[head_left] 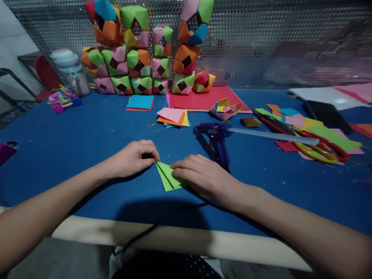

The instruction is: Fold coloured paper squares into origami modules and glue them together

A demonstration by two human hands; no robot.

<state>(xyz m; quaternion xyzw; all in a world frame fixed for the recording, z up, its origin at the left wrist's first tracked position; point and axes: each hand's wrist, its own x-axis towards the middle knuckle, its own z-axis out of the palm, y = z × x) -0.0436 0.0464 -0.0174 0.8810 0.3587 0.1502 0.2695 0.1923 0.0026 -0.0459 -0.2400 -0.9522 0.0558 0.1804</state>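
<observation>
"What's nearest?"

"The cord (142, 234), over the table's (95, 131) front edge: your right arm (276, 203) could snag it."

"And the paper (167, 178)?"

"On the table before you. Your left hand (138, 157) pinches one corner; your right hand (200, 176) lies over the other side, and whether it grips I can't tell. Uneven pressure could skew the folds."

"Beyond?"

"The glue gun (221, 149) stands just past your right hand, its light (212, 136) glowing; a bump could tip it, and its nozzle (195, 131), if hot, could burn you. Farther, a brush could scatter the stack (171, 115), and a jolt could topple the balls (143, 58)."
</observation>
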